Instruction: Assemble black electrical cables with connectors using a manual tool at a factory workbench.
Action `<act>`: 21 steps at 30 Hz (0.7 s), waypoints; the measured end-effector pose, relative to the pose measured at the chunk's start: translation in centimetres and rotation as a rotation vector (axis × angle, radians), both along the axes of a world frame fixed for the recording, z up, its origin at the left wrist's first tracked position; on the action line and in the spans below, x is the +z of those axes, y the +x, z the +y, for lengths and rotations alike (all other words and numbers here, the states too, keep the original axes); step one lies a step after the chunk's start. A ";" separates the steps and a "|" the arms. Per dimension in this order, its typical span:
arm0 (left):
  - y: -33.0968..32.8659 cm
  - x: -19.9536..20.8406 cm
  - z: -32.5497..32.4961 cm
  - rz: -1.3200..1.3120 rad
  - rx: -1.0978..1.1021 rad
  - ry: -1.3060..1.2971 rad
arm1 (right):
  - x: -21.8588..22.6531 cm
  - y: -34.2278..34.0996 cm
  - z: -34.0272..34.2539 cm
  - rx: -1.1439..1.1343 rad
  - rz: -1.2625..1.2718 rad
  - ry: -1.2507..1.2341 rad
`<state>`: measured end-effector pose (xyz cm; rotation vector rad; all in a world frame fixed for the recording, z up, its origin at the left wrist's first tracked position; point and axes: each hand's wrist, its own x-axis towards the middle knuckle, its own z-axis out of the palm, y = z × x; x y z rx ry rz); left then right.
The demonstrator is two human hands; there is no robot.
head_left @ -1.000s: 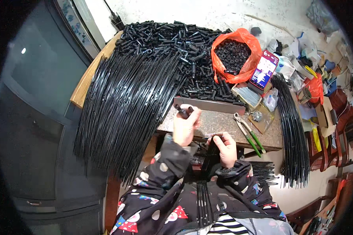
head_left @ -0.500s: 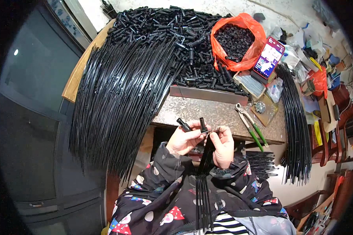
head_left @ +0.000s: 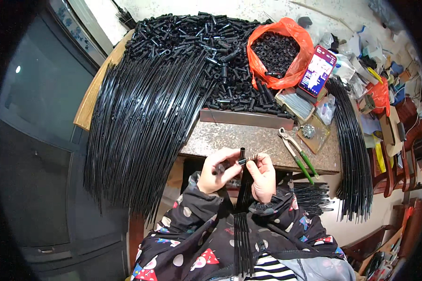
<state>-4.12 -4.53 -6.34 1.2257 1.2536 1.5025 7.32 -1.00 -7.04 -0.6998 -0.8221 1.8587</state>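
Observation:
My left hand [head_left: 214, 174] is closed around a small black tubular piece [head_left: 242, 153], which stands upright at the fingertips. A second dark piece [head_left: 219, 169], blurred, lies within the curl of the same hand. Close beside it, my right hand [head_left: 262, 181] pinches a thin wire [head_left: 267, 151] on which a short row of narrow dark ends is strung. Below the hands, a bundle of long black rods [head_left: 243, 234] runs down over my jacket to my lap. The fingers hide where the rods meet the wire.
Black tubular pieces [head_left: 173, 35] are heaped behind a metal strip [head_left: 246, 119] on the table. Long black rods [head_left: 140, 126] hang off its left side, more [head_left: 351, 154] at right. An orange bag [head_left: 305, 42], a phone [head_left: 318, 72] and green-handled pincers [head_left: 297, 157] lie nearby.
The dark piece that stuck up above my left hand has dropped into its curl, and the fingers have shifted. My right hand keeps its pinch. The whole view has moved slightly.

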 end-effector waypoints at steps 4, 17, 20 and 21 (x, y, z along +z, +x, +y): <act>0.9 -0.5 0.2 0.008 0.106 0.074 | 0.4 -0.1 -0.1 0.001 -0.035 0.081; 1.6 -1.3 -0.2 -0.627 0.055 -0.088 | 0.0 0.5 0.2 0.197 0.005 0.008; 1.4 -0.9 -0.4 -0.713 0.003 -0.084 | -0.3 0.4 0.0 0.213 0.067 0.033; 1.2 -0.8 -0.5 -0.707 -0.014 -0.100 | -0.3 0.4 -0.3 0.193 0.051 0.055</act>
